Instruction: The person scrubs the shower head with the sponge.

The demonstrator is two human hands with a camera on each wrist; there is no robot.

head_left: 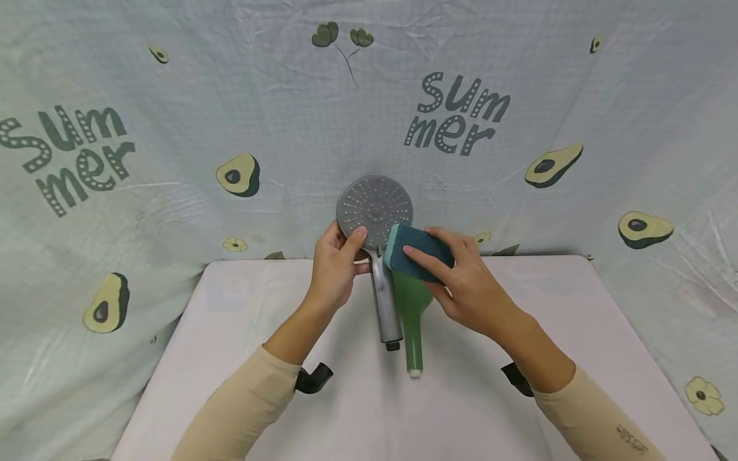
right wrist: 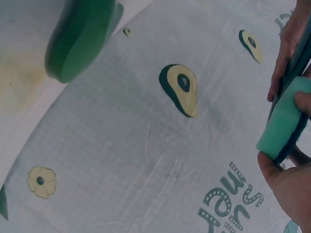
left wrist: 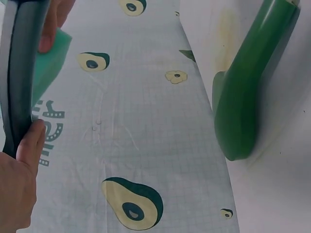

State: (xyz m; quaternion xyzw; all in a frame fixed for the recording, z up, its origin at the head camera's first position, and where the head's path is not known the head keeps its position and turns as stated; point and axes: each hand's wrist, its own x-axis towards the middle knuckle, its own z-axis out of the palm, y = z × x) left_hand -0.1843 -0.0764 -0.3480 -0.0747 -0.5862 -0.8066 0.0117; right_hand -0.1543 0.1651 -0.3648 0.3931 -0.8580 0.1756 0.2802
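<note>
My left hand holds a grey shower head where its round face joins the handle, thumb on the face's edge and fingers behind. The nozzle face is towards the head camera and the handle hangs down. A sponge, dark blue on one side and mint green on the other, is gripped in my right hand. Its mint side lies against the shower head's lower right edge. Below the sponge, a green shower head rests on the table, partly hidden in the head view by the sponge and right hand.
The pale table ends at a hanging cloth printed with avocados, flowers and lettering. Black pieces show beside both forearms. In the left wrist view, a yellowish stain marks the table near the green shower head.
</note>
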